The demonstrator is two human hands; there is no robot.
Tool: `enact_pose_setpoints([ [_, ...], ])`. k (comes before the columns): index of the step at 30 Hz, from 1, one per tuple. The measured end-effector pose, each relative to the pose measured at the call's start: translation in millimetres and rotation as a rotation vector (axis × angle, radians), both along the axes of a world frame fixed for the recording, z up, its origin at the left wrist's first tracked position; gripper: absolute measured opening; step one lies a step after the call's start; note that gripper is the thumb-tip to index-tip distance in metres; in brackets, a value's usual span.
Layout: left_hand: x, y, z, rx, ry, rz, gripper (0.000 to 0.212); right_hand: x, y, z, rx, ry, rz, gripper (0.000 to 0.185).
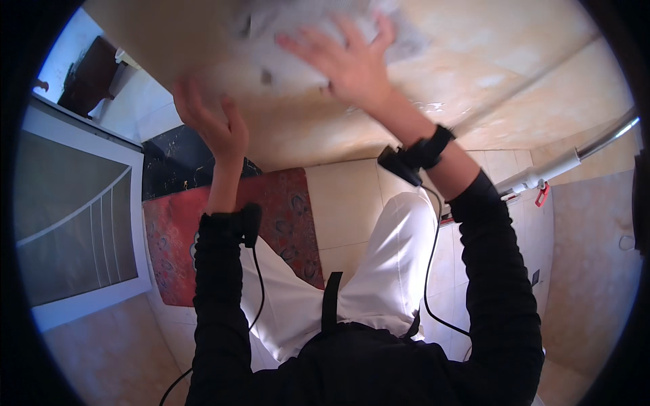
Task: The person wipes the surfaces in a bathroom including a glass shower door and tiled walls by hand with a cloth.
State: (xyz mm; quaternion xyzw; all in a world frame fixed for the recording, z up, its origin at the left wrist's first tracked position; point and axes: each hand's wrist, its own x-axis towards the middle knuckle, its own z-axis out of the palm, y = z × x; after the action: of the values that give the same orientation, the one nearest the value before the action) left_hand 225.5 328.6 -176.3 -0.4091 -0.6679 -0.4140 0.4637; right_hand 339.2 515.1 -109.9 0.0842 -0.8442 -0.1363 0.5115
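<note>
My right hand (pixel 350 63) is raised at the top of the view, fingers spread wide against a blurred grey-white patch (pixel 406 35), perhaps a cloth, on the beige marbled wall (pixel 497 61). Whether the palm touches that patch is hard to tell. To its left, my left hand (pixel 210 119) is up near the wall's edge by the doorway. Its thumb stands apart and its fingertips are smeared by motion; nothing shows in its grasp. Each wrist carries a strapped black device with a cable. Small wet-looking glints mark the wall below my right hand.
A white-framed door with a glass panel (pixel 76 213) stands at left. Beyond the doorway is dark wooden furniture (pixel 89 76). A red patterned rug (pixel 172 243) lies by a black marble threshold (pixel 177 160). On the right, a white and metal pole (pixel 553 167) with a red clip (pixel 542 194) leans diagonally.
</note>
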Motion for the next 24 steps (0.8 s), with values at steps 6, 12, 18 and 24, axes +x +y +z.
enact_pose_setpoints([
  [6, 17, -8, -48, -0.013, -0.205, 0.072, 0.055, -1, -11, -220, 0.234, -0.591, 0.129, 0.034],
  [12, 30, -26, -72, -0.229, -0.355, 0.033, 0.053, 29, -23, -262, -0.146, -1.04, 0.125, 0.029],
  [18, 22, -30, -81, -0.197, -0.36, 0.058, 0.052, 46, -29, -75, -0.119, -0.466, 0.197, 0.044],
  [24, 26, -23, -80, -0.2, -0.266, 0.008, 0.049, 30, 13, -1, -0.143, -0.011, 0.049, 0.065],
])
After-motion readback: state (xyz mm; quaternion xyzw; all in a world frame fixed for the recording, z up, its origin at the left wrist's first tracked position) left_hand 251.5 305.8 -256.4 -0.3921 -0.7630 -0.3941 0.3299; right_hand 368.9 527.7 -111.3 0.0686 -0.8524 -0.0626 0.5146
